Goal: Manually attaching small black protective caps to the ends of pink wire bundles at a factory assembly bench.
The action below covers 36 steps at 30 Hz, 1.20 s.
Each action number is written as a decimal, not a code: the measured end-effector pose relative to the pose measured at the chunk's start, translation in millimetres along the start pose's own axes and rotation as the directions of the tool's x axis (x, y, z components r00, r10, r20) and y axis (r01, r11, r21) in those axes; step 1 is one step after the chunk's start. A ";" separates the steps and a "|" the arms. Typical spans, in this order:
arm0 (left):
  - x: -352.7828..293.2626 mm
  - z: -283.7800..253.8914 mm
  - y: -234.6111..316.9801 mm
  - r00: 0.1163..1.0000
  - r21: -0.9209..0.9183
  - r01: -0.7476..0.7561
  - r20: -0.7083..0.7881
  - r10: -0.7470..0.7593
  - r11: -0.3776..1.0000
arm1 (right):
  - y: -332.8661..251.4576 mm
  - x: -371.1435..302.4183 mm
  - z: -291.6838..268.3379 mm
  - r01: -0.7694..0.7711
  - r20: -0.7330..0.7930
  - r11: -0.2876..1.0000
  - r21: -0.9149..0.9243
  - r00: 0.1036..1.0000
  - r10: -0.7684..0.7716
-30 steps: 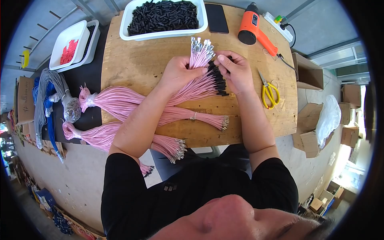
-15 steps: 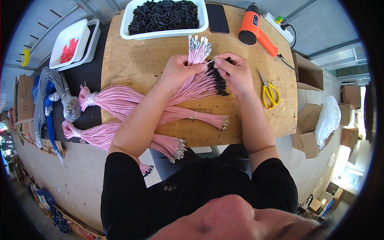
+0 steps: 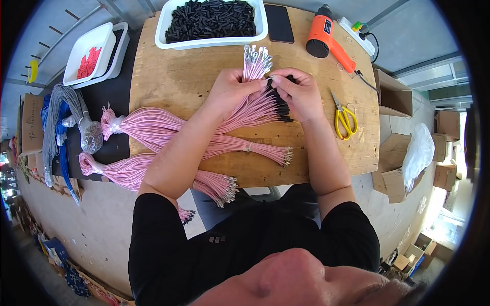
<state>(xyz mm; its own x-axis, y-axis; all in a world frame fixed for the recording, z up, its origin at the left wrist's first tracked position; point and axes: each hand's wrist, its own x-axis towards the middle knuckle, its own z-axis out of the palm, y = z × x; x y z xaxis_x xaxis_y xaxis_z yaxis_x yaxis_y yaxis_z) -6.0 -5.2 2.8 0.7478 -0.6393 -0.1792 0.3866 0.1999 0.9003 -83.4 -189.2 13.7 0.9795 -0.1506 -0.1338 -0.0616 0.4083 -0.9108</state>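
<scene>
My left hand (image 3: 228, 92) is closed round a bundle of pink wires (image 3: 256, 69), whose bare metal terminals point away from me. Other wires of this bunch fan out to the right and end in black sleeves (image 3: 282, 108). Close to the left thumb, my right hand (image 3: 298, 92) pinches the end of a single wire, with a small black sleeve by the fingertips. The exact hold is partly hidden by the fingers. More black pieces show at the right palm. Nearer me lie further tied bundles of pink wires (image 3: 145, 127), partly under my left forearm.
A white tub (image 3: 212, 45) of black sleeves stands at the back, beside a dark phone (image 3: 279, 24). An orange heat gun (image 3: 320, 38) and yellow-handled scissors (image 3: 344, 120) lie to the right. On the left are a tray (image 3: 71, 66) with red pieces and grey cables (image 3: 66, 102).
A pale wire end showed between my fingertips before; now a black sleeve sits there beside the left thumb. Both hands have stayed nearly in place, and the left still grips the bundle.
</scene>
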 end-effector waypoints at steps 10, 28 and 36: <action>2.9 -2.8 -0.7 0.999 -0.061 -0.009 -0.044 0.006 0.998 | 2.7 18.9 -30.9 -0.125 0.052 0.861 0.493 0.992 0.114; 5.4 -4.6 -5.5 0.999 -0.045 -0.037 -0.041 0.035 0.998 | -6.0 10.8 -18.2 -0.100 0.083 0.937 0.335 0.994 0.077; 4.8 -3.8 -3.7 0.998 -0.070 -0.016 -0.054 0.012 0.997 | 6.4 7.0 -10.3 0.044 -0.032 0.998 0.054 0.999 -0.042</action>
<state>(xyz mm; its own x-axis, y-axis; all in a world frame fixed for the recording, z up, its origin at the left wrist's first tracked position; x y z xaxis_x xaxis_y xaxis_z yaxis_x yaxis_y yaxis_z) -1.8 -6.1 -2.9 0.7804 -0.5959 -0.1892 0.4115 0.2618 0.8730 -78.9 -196.9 2.9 0.9745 -0.1969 -0.1076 -0.0078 0.4494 -0.8933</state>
